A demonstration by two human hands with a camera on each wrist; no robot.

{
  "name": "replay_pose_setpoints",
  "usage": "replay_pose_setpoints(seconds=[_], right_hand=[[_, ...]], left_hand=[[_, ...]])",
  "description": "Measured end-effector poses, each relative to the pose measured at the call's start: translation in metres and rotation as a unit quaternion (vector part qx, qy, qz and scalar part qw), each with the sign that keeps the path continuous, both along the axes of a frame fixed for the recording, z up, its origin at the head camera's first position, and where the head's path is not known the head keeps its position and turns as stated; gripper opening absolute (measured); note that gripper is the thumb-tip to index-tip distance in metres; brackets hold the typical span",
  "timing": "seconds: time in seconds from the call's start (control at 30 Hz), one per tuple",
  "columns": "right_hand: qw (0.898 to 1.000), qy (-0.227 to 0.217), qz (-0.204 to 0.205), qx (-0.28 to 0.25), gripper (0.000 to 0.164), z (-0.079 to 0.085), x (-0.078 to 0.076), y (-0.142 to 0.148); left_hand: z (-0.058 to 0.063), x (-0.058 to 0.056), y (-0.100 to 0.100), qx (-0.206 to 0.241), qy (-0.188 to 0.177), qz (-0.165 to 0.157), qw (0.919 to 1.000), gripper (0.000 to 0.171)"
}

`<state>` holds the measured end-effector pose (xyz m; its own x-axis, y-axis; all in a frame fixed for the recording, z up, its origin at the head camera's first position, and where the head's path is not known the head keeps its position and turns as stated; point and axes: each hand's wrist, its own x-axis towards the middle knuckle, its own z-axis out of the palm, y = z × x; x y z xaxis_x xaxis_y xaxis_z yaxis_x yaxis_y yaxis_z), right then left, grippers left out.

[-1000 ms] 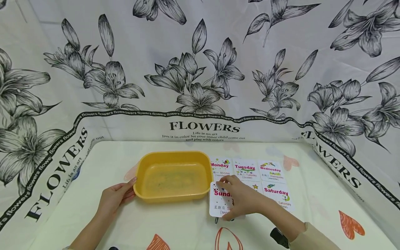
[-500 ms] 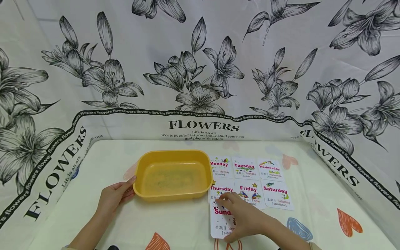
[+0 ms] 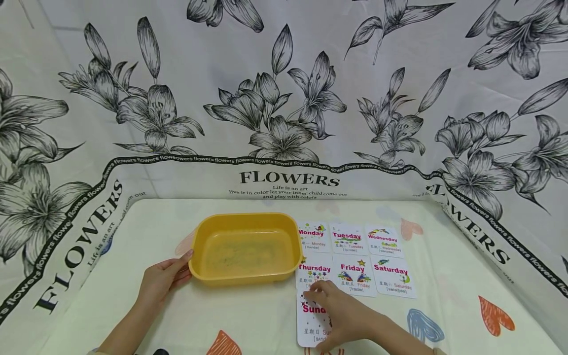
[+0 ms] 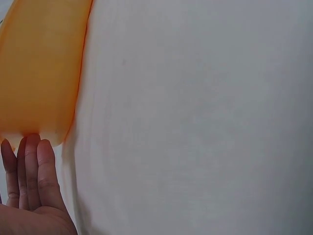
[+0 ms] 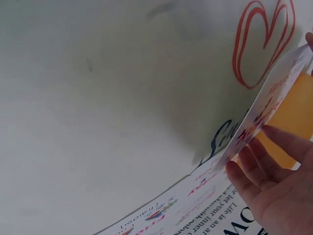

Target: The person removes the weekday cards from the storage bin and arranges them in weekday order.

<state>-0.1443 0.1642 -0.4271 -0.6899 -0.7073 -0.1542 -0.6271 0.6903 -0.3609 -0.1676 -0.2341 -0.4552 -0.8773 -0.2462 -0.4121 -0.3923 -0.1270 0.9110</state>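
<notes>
My left hand [image 3: 161,281] touches the left end of a yellow plastic basin [image 3: 246,282]. Its fingers [image 4: 46,166] are straight against the basin wall in the left wrist view, and the thumb lies by the rim. My right hand [image 3: 348,313] holds a white Sunday card [image 3: 310,325] by its edges, between thumb and fingers. That card [image 5: 259,115] looks tilted in the right wrist view, close to the tabletop, its right part hidden by the hand. It is just below the Thursday card [image 3: 312,268] in the head view.
Two rows of weekday cards lie right of the basin, among them Monday [image 3: 316,239], Tuesday [image 3: 347,237], Wednesday [image 3: 383,240], Friday [image 3: 354,276] and Saturday [image 3: 392,276]. A heart-patterned cloth [image 3: 461,296] covers the table. Behind stands a flower-print curtain [image 3: 284,172].
My right hand has moved the Sunday card toward me, from over the Thursday and Friday cards to below them, uncovering both. My left hand has stayed at the basin.
</notes>
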Motion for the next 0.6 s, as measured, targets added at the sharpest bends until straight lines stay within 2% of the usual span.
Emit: replay_pose_setpoints(seconds=[0.27, 0.5, 0.6], right_hand=[[1.000, -0.009, 0.001, 0.000, 0.091, -0.0092, 0.0005, -0.0003], [1.000, -0.023, -0.017, 0.012, 0.089, -0.0107, 0.0021, -0.0010], [1.000, -0.011, -0.019, 0.012, 0.087, -0.0108, 0.0034, -0.0013]], left_hand=[[0.0011, 0.0012, 0.0007, 0.006, 0.001, 0.001, 1.0000, 0.033], [0.0010, 0.0026, 0.0018, 0.009, 0.002, 0.003, 1.0000, 0.030], [0.0006, 0.0025, 0.0020, 0.009, 0.002, 0.005, 0.9999, 0.029]])
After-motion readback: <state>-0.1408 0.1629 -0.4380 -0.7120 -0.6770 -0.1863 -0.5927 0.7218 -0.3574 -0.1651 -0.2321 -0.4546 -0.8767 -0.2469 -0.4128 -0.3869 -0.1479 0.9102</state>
